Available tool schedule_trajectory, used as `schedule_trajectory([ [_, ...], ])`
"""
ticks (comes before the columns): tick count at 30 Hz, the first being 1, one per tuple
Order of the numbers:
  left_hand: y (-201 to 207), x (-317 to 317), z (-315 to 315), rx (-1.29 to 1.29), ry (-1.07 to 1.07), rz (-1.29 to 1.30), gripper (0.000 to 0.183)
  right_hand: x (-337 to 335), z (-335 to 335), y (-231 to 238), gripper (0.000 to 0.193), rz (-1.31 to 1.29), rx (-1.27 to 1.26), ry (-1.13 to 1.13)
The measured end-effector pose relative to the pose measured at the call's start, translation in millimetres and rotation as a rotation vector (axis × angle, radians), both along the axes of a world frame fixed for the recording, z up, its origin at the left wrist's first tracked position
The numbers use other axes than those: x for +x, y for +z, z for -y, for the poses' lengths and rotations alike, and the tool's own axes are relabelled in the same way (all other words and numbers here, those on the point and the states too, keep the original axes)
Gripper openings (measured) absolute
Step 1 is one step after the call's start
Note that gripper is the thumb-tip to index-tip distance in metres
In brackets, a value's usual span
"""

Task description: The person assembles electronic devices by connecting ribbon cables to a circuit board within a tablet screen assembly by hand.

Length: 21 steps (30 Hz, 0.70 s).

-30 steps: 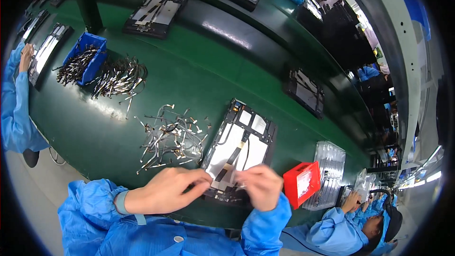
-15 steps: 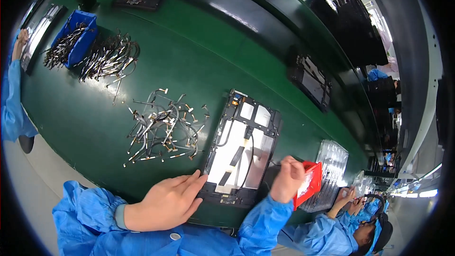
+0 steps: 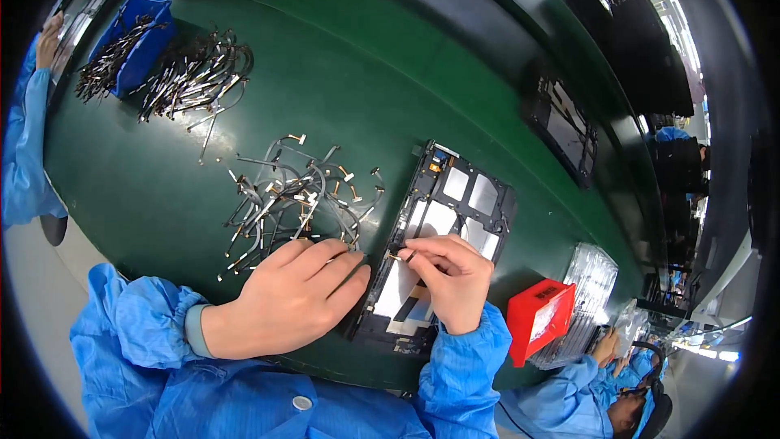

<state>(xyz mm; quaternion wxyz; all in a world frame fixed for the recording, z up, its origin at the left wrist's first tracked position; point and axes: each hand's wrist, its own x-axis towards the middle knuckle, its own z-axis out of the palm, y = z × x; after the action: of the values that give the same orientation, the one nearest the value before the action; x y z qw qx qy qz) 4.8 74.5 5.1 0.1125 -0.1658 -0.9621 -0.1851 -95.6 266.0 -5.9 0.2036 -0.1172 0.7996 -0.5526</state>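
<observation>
Looks fairly bright over the desk (image 3: 325, 89), with soft glare far left of the red bin (image 3: 521, 337) and white lamps (image 3: 719, 354) well to its right. Curves strongly toward black edges, sharper beside the bin.

Near the front edge of the counter (image 3: 325, 97), the right hand (image 3: 455, 280) is over a black device (image 3: 470, 187), the left hand (image 3: 296, 297) at loose cables (image 3: 305, 197).

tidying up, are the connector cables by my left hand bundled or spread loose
Spread loose: the connector cables cross at many angles, ends pointing different ways.
</observation>
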Motion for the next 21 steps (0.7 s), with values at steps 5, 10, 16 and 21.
schedule_trajectory([
  [5, -9.9, -10.2, -0.9, -0.06, -0.054, -0.082, 0.031, -3.8, 2.5, 5.2, 0.018, -0.339, 0.131, 0.143],
  [10, -13.4, -20.2, -0.5, -0.102, -0.082, -0.091, 0.032, -3.9, 4.9, 7.2, 0.017, -0.336, 0.168, 0.084],
  [16, -19.8, -27.7, -3.4, -0.138, -0.101, -0.151, 0.028, -3.0, 7.5, 8.0, 0.018, -0.304, 0.156, 0.079],
  [21, -20.1, -33.1, -3.9, -0.113, -0.14, -0.174, 0.023, -3.0, 7.4, 8.8, 0.019, -0.275, 0.168, 0.083],
])
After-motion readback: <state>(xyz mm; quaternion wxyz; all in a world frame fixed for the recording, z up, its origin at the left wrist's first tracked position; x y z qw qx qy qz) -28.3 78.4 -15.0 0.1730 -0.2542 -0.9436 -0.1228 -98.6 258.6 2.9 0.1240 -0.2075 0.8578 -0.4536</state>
